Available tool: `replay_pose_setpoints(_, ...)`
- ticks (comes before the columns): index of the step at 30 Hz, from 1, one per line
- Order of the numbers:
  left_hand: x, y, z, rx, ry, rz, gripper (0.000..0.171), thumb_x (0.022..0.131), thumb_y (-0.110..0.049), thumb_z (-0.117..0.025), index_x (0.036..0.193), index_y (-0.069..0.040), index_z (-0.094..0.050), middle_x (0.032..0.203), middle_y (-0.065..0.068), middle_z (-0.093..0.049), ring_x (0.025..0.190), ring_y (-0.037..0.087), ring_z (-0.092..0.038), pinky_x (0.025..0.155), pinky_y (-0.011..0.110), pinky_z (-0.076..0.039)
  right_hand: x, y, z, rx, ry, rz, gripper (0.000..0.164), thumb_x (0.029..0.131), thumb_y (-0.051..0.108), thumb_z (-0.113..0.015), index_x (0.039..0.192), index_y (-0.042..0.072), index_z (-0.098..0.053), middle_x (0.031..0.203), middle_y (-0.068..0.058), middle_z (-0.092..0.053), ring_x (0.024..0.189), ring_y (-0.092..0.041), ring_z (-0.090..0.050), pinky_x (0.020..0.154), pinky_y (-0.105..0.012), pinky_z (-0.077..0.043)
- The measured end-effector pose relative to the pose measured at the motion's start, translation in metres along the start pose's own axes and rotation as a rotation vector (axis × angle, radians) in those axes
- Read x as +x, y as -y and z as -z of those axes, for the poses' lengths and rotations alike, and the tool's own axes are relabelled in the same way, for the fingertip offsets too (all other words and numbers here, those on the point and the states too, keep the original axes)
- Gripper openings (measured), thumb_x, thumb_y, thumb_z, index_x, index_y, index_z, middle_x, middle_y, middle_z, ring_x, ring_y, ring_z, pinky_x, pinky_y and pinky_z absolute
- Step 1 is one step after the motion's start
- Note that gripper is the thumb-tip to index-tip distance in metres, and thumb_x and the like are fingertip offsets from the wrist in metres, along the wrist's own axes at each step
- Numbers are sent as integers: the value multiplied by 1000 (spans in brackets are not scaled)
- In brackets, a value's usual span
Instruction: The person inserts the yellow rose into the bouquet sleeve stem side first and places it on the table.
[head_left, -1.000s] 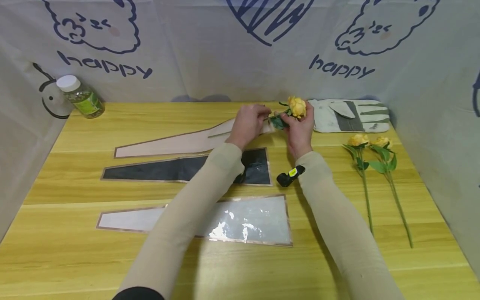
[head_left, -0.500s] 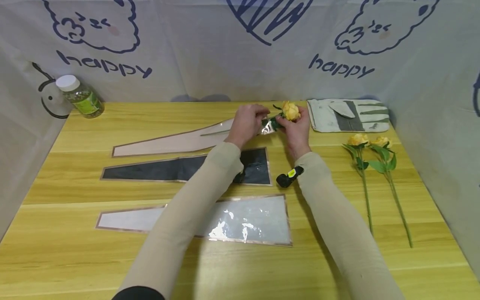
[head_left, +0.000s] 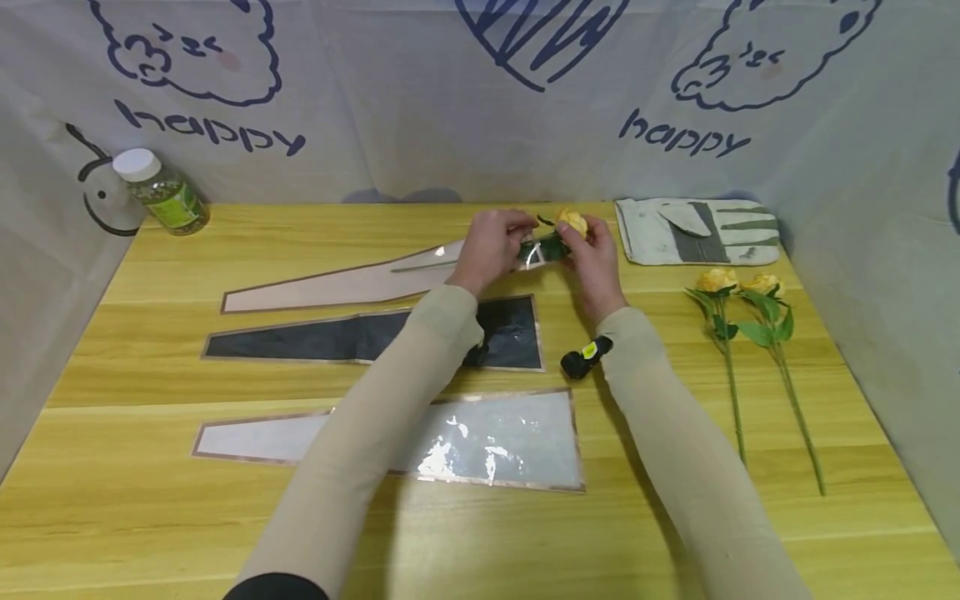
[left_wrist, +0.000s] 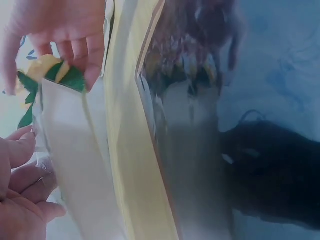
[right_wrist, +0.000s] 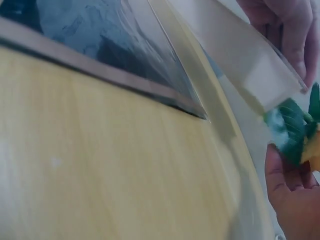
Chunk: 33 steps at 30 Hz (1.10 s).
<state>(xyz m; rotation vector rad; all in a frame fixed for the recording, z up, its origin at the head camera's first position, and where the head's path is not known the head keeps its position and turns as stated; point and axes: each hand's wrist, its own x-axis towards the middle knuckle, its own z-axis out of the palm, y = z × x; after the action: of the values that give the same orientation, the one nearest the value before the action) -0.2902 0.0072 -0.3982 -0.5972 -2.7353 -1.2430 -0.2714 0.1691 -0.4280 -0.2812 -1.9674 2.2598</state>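
In the head view, a yellow artificial rose (head_left: 572, 222) lies with its stem inside a pink flower sleeve (head_left: 315, 287) at the back of the table. My left hand (head_left: 491, 250) pinches this sleeve near its wide mouth. Just under the bloom, my right hand (head_left: 596, 267) grips the rose. Green leaves (right_wrist: 290, 125) sit at the sleeve's mouth in the right wrist view, some of them behind the clear film. The left wrist view shows the sleeve (left_wrist: 75, 135) raised at its open end, with the bloom (left_wrist: 45, 65) just beyond it.
A black sleeve (head_left: 315, 337) and a white sleeve (head_left: 495, 442) lie nearer, partly under the left forearm. Two more yellow roses (head_left: 731, 375) (head_left: 783, 367) rest on the right. A white-and-grey glove (head_left: 697, 232) and a lidded jar (head_left: 167, 196) stand along the back.
The right hand has moved left, and the rose has slid deeper into the pink sleeve. Its stem end shows farther left. The left hand has stayed nearly in place.
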Motion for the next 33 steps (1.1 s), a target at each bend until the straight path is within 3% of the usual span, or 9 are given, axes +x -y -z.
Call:
replay_pose_setpoints(3,0,1,1,-6,-19,-11,20,100,-11,-59,111,-6,-75,111,6,-71,102,18,-66,86,28,-51,0,1,5,-19,8,2,31,100,23,-60,124,4,-59,119,-5,-56,100,-13,-52,82,-31,-45)
replay_pose_setpoints(9,0,2,2,3,-32,0,19,99,-10,-61,109,-8,-76,113,5,-70,109,19,-63,91,28,-49,0,2,8,-1,35,22,23,96,13,-66,115,0,-65,109,-7,-57,94,-15,-56,77,-26,-48)
replay_pose_setpoints(19,2,0,3,-15,-24,46,20,99,-12,-61,111,-10,-76,115,5,-70,114,19,-60,95,28,-46,0,3,10,41,55,36,16,90,3,-71,105,-2,-69,108,-11,-59,91,-17,-61,76,-29,-55)
replay_pose_setpoints(25,1,0,4,-18,-31,44,20,99,-11,-61,111,-9,-76,115,5,-70,116,20,-59,98,31,-45,-1,3,11,43,82,17,20,91,3,-70,110,-4,-69,111,-11,-60,93,-19,-61,74,-30,-56)
replay_pose_setpoints(33,1,-1,5,-7,-21,53,20,99,-13,-61,112,-12,-76,116,4,-69,123,19,-55,101,30,-43,0,8,12,-47,149,-3,32,93,0,-65,124,-6,-63,122,-15,-58,104,-20,-59,83,-25,-52)
